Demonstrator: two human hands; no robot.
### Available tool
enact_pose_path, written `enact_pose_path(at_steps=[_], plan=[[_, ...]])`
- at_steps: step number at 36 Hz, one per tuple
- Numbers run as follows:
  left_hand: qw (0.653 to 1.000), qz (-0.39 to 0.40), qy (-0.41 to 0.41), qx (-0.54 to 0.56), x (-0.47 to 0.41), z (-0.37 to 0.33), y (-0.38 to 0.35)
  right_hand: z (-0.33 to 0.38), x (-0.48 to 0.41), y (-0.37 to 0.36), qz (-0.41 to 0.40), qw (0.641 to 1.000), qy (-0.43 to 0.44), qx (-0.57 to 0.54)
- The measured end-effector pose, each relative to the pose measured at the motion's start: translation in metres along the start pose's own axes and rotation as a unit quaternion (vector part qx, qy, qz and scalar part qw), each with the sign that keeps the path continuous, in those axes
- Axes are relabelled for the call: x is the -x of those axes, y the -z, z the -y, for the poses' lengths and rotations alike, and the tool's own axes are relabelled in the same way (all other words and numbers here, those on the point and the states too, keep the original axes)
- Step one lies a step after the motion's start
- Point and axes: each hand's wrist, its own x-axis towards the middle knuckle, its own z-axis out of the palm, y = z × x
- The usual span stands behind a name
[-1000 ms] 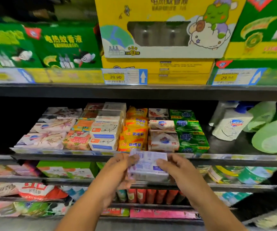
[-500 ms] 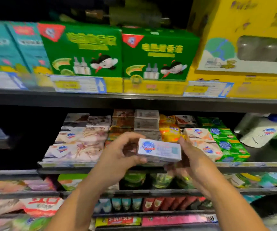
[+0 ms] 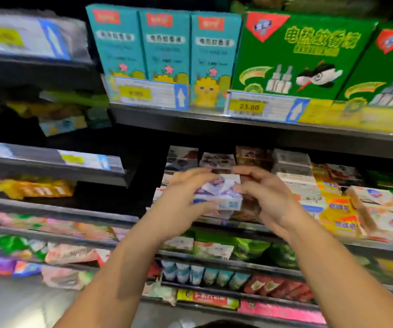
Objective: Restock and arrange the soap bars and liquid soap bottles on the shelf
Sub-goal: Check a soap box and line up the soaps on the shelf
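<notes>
Upper dark metal shelf [image 3: 190,121]: three teal cardboard boxes [image 3: 164,55], large green cardboard boxes [image 3: 304,55], upright, side by side. Lower dark metal shelf [image 3: 235,224]: rows of stacked white wrapped soap bars [image 3: 295,185], yellow soap packs [image 3: 337,209] alongside.

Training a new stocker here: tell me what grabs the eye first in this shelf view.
Dead centre, the left hand and right hand grip a white soap bar box in front of the stacked soap bars. On the shelf above, bright green boxes stand upper right beside three teal boxes, a yellow 23.80 price tag under them.
</notes>
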Motion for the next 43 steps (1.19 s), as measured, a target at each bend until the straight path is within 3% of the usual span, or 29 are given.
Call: enact_pose_path(at_steps=[3,5,6,9,13,15,18,22,25,30,34,38,43], plan=[[0.997,-0.071,0.026,0.002,-0.009,0.028,-0.005,-0.008,-0.024,-0.013,-0.057,0.998,0.028,-0.007],[0.992,-0.104,0.068,-0.024,-0.018,0.045,-0.009,-0.016,-0.039,-0.015,-0.092,0.99,0.063,0.084],[0.989,-0.111,0.096,-0.032,-0.022,0.052,-0.011,-0.019,-0.044,-0.015,-0.099,0.975,0.089,0.176],[0.977,-0.122,0.17,-0.047,-0.032,0.073,-0.014,-0.028,-0.055,-0.015,-0.062,0.883,0.159,0.438],[0.945,-0.057,0.285,-0.151,-0.059,0.086,-0.013,-0.043,-0.06,-0.014,0.027,0.818,0.14,0.557],[0.944,-0.057,0.296,-0.131,-0.072,0.091,-0.011,-0.041,-0.058,-0.014,0.024,0.825,0.129,0.549],[0.967,-0.059,0.216,-0.122,-0.086,0.103,-0.01,-0.037,-0.055,-0.017,0.025,0.817,0.147,0.557],[0.975,-0.049,0.192,-0.099,-0.109,0.111,-0.008,-0.036,-0.054,-0.017,0.035,0.806,0.183,0.561],[0.975,-0.067,0.184,-0.107,-0.125,0.112,-0.009,-0.039,-0.057,-0.013,0.029,0.821,0.181,0.541],[0.977,-0.062,0.143,-0.148,-0.133,0.123,-0.021,-0.048,-0.063,-0.008,0.017,0.808,0.209,0.551],[0.951,-0.086,0.204,-0.214,-0.124,0.121,-0.027,-0.051,-0.065,-0.007,0.011,0.807,0.22,0.548],[0.958,-0.055,0.144,-0.243,-0.109,0.114,-0.036,-0.053,-0.068,-0.006,0.007,0.808,0.227,0.544],[0.952,-0.005,0.18,-0.248,-0.102,0.123,-0.053,-0.057,-0.068,-0.006,0.008,0.801,0.231,0.553]])
